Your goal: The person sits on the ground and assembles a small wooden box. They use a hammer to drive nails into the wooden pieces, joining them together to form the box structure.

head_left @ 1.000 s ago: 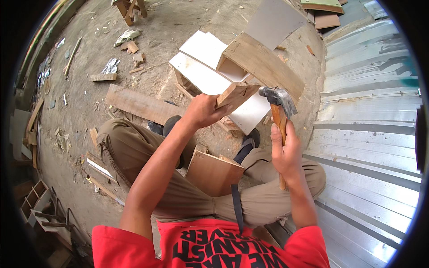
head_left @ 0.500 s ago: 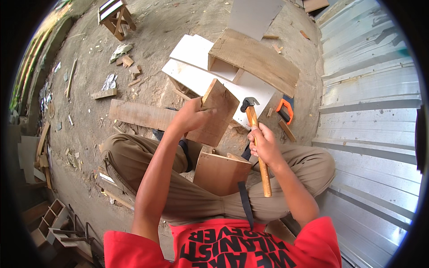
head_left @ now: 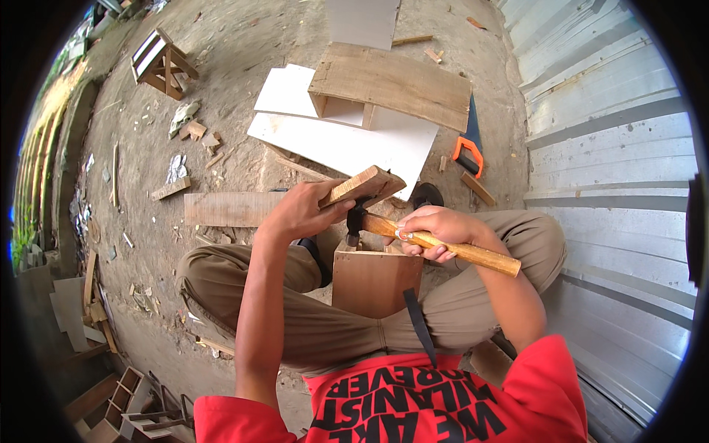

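A short wooden board (head_left: pixel 369 184) is gripped along its edge by my left hand (head_left: pixel 299 213), tilted so that its cut edge faces up. My right hand (head_left: pixel 437 230) is closed around the wooden handle of a claw hammer (head_left: pixel 473 254). The dark hammer head is close below the board, beside my left fingers; whether it touches the board I cannot tell. Under both hands, a brown wooden box (head_left: pixel 375 284) rests between my crossed legs, its upper end partly hidden by the hammer.
Ahead lie white panels (head_left: pixel 354 144) with a long wooden box (head_left: pixel 391 85) on top. An orange-handled saw (head_left: pixel 473 148) lies right of them, near a corrugated metal wall (head_left: pixel 605 177). A plank (head_left: pixel 229 209) is at left; a small stool (head_left: pixel 161 65) stands farther off. Wood scraps litter the ground.
The board has tipped from showing its broad face to nearly edge-on. My right hand has raised and turned the hammer, bringing its head left beneath the board.
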Available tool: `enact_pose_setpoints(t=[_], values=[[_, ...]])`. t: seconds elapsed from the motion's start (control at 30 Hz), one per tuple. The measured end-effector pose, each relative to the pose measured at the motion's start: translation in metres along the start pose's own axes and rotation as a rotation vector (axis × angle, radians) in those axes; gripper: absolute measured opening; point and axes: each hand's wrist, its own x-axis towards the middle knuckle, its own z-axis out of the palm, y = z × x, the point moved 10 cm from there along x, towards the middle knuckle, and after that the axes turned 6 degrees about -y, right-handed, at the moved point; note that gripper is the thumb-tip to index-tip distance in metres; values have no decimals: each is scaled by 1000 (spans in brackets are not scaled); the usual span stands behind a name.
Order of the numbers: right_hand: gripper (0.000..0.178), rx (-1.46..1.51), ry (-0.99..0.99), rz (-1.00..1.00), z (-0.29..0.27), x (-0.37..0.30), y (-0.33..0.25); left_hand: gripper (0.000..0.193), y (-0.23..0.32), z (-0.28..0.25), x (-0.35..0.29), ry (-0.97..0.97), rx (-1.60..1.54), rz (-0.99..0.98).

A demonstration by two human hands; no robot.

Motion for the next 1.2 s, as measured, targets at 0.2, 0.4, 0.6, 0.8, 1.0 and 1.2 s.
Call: enact_pose_setpoints(t=[0.2,0.4,0.6,0.8,1.0,1.2], values=[[40,35,13,-47,1,-6,-8,50,6,-6,-3,-61,-47,-88],[39,9,95,-152,-5,-17,-26,53,-6,-16,-8,6,-56,-107],[40,45,65,-257,-5,-36,-44,55,-8,-23,-9,63,106,-106],[41,38,-60,-82,14,-19,-14,53,-7,-15,-1,46,-223,-72],[39,-27,-25,-38,10,-16,-10,52,11,-5,-1,6,-164,18],[37,-40,-16,-12,9,-15,-10,44,18,-1,-5,-113,-154,-88]])
